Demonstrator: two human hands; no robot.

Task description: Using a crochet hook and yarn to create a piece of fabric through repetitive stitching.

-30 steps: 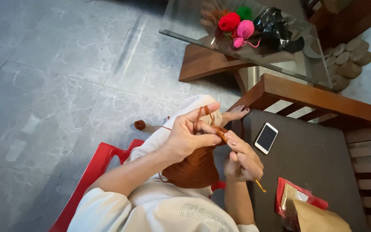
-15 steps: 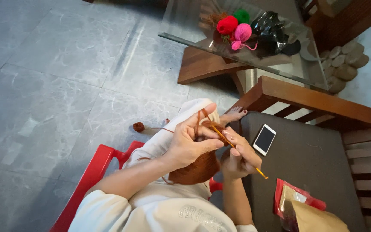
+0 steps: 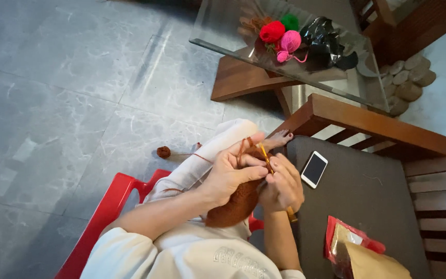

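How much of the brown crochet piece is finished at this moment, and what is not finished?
Done: a rounded brown crochet piece hangs below the hands. In hand: the left hand holds the yarn and the right hand the hook. Left: a small brown yarn ball lies unused on the floor.

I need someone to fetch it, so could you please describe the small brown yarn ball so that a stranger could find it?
Start at the red chair and look to the grey floor just beyond it. The brown yarn ball lies there alone; unlike the red, pink and green balls on the glass table, its strand trails to the knitting.

Rust-brown crocheted piece [image 3: 236, 204], bunched on lap, yellow hook [image 3: 266, 159] upright above
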